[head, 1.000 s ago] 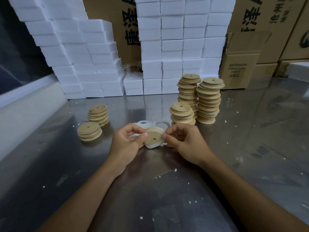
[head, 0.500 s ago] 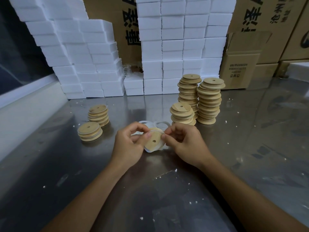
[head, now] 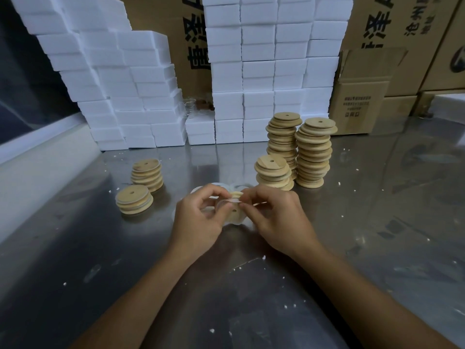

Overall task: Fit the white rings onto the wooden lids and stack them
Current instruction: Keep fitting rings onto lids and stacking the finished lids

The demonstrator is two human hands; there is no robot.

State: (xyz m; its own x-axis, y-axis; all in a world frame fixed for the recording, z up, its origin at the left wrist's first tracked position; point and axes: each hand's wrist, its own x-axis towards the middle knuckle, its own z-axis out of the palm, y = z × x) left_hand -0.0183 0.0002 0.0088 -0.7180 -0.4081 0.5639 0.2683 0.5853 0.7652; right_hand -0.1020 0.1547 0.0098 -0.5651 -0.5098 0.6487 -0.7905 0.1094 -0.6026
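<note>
Between both hands, just above the metal table [head: 352,235], I hold a round wooden lid [head: 234,210] with a small centre hole and a white ring [head: 234,222] round its rim. My left hand [head: 198,220] pinches its left edge; my right hand [head: 274,222] pinches the top right edge. Loose white rings [head: 219,185] lie on the table just behind my fingers, mostly hidden. Two short stacks of lids [head: 134,202] [head: 147,173] stand to the left. Three stacks of lids stand at the right: a short one [head: 273,175] and two tall ones [head: 283,142] [head: 313,154].
Walls of white foam blocks [head: 264,71] [head: 113,84] rise at the back of the table, with cardboard boxes [head: 359,104] behind and to the right. A pale ledge [head: 37,167] runs along the left. White crumbs dot the table surface.
The lid has turned in my fingers and tilted more edge-on. My fingers have shifted round its rim, working along the white ring. The stacks have not moved.
</note>
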